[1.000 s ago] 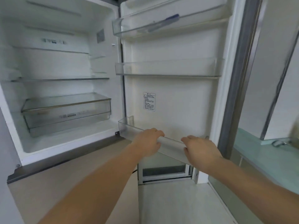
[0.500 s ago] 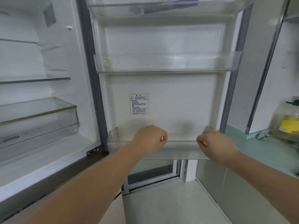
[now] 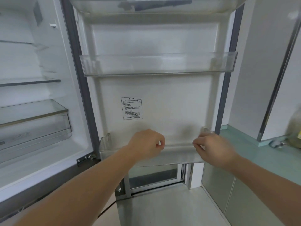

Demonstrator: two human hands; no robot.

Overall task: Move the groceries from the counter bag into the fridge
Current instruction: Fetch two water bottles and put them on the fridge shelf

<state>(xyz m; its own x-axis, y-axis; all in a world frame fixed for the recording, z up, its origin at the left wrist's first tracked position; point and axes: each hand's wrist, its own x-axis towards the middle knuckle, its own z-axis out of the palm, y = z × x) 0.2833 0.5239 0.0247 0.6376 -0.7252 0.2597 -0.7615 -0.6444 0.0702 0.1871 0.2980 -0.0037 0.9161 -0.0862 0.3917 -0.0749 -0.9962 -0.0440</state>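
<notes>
The fridge stands open, its door [image 3: 162, 98] swung out to face me. My left hand [image 3: 146, 145] and my right hand [image 3: 215, 149] are at the clear lower door bin [image 3: 107, 149]. Both have their fingers curled over its front rim, a hand's width apart. The bin holds nothing that I can see. The middle door bin [image 3: 156, 64] looks bare, and something dark lies in the top door bin [image 3: 154, 5]. Neither the bag nor any groceries are in view.
The fridge interior [image 3: 32, 62] on the left has glass shelves and a clear drawer [image 3: 35, 128]. A pale green counter [image 3: 244, 144] runs along the right, with a blurred jar [image 3: 294, 128] at the frame's edge. Below the door are a low window frame [image 3: 154, 176] and the floor.
My view has swung right and closer to the door. My hands stay at the lower bin, now further apart with the fingers curled tighter.
</notes>
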